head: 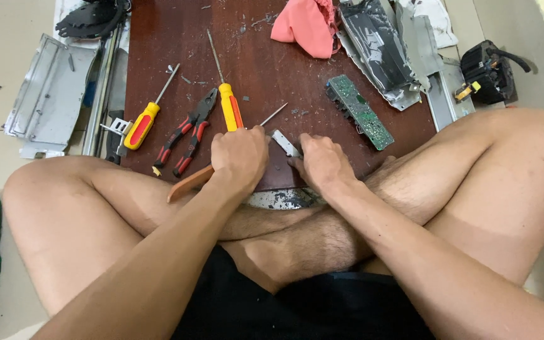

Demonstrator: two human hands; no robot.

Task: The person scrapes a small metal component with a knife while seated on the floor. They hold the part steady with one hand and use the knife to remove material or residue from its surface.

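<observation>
Small grey metal piece (284, 142) is being pinned at the near edge of the dark red-brown board (266, 69), between the two hands. It is being pressed by the curled fingers of the right hand (323, 162), which is lying knuckles-up on the board. A tool with a thin metal shaft (273, 115) is being gripped in the closed fist of the left hand (239, 157); the shaft is being pointed up and to the right, its tip just above the metal piece.

Beside the left fist, a yellow-handled screwdriver (228, 104), red-handled pliers (190, 132) and a second yellow screwdriver (143, 123) are being kept on the board. A green circuit board (360, 112) and a pink cloth (306, 22) are lying farther off. The board is being rested on a pale tiled floor (1, 38), against the crossed bare legs, with grey metal panels (48, 94) at its sides. Both forearms are being held straight forward over the legs.
</observation>
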